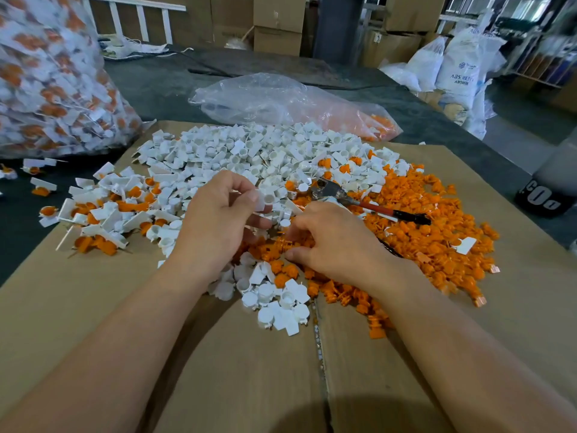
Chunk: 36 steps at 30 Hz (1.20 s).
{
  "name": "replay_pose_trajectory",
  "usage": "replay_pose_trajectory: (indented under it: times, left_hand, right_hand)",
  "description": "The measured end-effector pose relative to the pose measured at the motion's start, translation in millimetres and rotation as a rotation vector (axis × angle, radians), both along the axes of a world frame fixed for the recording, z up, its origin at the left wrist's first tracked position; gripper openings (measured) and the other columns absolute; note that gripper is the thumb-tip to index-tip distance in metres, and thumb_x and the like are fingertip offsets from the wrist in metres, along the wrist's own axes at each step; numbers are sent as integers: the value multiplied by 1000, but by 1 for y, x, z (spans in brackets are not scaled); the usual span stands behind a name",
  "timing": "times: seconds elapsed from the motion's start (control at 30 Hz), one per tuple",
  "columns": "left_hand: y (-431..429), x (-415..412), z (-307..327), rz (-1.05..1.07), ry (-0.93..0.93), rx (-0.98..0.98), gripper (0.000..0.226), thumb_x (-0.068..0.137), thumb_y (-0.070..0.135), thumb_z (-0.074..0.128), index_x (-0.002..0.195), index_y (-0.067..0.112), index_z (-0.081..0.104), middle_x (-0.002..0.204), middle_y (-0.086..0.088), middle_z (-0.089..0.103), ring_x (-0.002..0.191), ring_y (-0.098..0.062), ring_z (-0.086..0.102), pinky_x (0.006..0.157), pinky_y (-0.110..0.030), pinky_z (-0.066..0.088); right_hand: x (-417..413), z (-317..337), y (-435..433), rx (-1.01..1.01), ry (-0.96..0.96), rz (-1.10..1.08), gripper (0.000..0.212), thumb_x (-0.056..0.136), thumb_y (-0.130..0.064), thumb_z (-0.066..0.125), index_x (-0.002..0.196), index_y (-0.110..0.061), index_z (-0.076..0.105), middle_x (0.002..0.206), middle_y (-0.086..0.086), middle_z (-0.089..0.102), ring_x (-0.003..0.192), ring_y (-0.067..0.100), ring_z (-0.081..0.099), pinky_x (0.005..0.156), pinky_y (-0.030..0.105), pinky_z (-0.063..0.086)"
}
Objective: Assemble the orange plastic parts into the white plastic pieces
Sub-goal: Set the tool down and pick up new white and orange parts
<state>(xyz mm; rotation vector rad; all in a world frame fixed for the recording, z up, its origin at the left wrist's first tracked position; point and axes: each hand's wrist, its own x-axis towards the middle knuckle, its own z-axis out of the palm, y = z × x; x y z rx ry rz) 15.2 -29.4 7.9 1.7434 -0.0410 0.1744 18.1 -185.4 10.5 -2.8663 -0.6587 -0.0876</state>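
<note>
Your bench (156, 85) carries a flat cardboard sheet (93, 307), with a bulging bag of joined parts (46, 89) at its far left. White pieces (243, 151) are heaped across the sheet's far middle, and orange parts (421, 239) spread to the right. Your right hand (331, 242) sits among the near orange parts, fingers curled down; whether they grip one cannot be told. Your left hand (215, 220) pinches one white piece (265, 200) over the heap's near edge

**A storeroom stacked to the edges**

Brown cardboard boxes (278, 25) stood piled along the back wall beside a grey pillar (338, 26) and a white railing (137, 17). White sacks (462, 67) slumped on the dull green floor (524, 120) at right. Dark cloth (162, 85) covered the table.
</note>
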Motion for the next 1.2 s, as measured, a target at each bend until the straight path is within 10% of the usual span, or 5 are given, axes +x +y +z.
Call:
replay_pose_trajectory:
  times: [0.47,0.83,1.2]
  left_hand:
    - [2,-3,5,-65,94,-220,21,85,-8,57,90,13,59,63,-1,71,55,-12,67,51,-20,55]
    - [0,-7,5,-97,83,-137,18,82,-7,62,84,11,60,62,-8,70,50,-14,66,46,-19,51]
    - [-7,-12,1,-70,-32,87,30,80,3,69,78,32,62,62,2,69,53,-11,66,57,-22,57]
  right_hand:
    - [-2,3,-8,350,21,-53,5,87,-21,60,86,-24,64,78,-16,55,78,5,55,72,24,46]
    - [-8,8,-5,780,-52,-57,26,82,-11,66,70,-32,56,69,-14,59,67,6,59,62,15,48]
    - [-9,3,6,641,-179,-98,19,76,-15,67,63,-24,56,54,-15,51,58,3,51,51,19,41]
